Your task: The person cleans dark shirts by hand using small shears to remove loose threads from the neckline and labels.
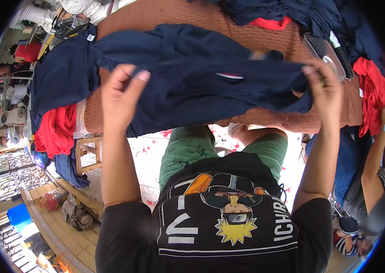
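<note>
Above the person's black printed T-shirt (219, 223), the left hand (119, 98) and right hand (322, 88) are each pinching an edge of a navy garment (192, 77), holding it still unfolded over the brown quilted surface (288, 119), with red clothes (56, 129) and navy piles (60, 77) crowding alongside.

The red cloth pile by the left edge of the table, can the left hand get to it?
Probably yes. The left hand grips the dark navy garment, but the red cloth pile lies just below and beside it, with nothing between; it would likely need to let go first.
</note>
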The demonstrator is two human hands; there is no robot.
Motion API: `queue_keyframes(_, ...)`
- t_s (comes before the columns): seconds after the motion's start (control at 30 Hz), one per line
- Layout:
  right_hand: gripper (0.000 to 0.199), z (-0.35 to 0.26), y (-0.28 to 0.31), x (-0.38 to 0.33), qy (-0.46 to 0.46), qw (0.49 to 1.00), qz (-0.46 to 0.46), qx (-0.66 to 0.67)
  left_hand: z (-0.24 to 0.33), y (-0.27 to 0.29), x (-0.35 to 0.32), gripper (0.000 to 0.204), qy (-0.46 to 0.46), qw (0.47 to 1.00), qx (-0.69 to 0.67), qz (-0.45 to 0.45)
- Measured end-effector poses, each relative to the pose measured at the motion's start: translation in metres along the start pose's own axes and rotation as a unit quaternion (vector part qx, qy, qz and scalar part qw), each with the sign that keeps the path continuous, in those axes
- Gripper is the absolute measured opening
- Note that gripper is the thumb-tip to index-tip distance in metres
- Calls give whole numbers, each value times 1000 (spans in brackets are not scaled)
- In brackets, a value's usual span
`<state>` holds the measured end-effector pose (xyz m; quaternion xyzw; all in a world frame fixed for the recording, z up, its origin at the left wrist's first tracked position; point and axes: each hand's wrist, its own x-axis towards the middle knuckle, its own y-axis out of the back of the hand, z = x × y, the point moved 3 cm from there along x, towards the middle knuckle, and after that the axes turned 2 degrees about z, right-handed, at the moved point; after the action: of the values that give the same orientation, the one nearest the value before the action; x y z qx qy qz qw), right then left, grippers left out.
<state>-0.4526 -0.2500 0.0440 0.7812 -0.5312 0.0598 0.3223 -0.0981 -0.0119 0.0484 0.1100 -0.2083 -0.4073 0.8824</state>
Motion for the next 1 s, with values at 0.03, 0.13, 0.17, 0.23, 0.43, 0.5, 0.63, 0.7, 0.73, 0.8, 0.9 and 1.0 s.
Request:
queue_keyframes(0.03,13,-15,14,8,91,992,84,1,13,5,3,14,-48,992,-115,19)
queue_keyframes(0.13,14,-30,48,19,116,961,249,29,71,-16,12,32,-55,961,-270,-30)
queue_keyframes(0.17,14,-31,62,19,109,954,278,8,68,-32,16,36,-31,967,-252,-22)
queue_keyframes(0.23,18,0,75,30,91,958,232,-138,42,-67,20,44,-13,984,-179,-16)
queue_keyframes(0.43,27,39,28,-11,-77,956,117,-259,-23,-95,-26,45,66,991,-27,-111)
queue_keyframes(0.5,21,28,20,-21,-38,984,115,-131,-7,-86,-23,31,35,998,-26,-55)
queue_keyframes(0.63,15,-7,-23,-29,-5,995,-29,-96,25,-103,-22,23,-75,993,42,-79)
queue_keyframes(0.7,16,-16,-48,-38,-27,994,-90,-59,41,-120,-20,23,-119,983,80,-115)
queue_keyframes(0.73,18,-18,-59,-41,-35,994,-98,-44,45,-127,-19,24,-101,983,88,-126)
queue_keyframes(0.8,20,-22,-78,-47,-51,989,-124,-55,46,-137,-18,28,-63,982,103,-148)
queue_keyframes(0.9,21,-20,-99,-56,-34,986,-143,-78,33,-149,-23,31,-98,972,123,-175)
queue_keyframes(1.0,23,-15,-108,-56,-67,988,-126,-63,18,-156,-30,31,-102,969,140,-174)
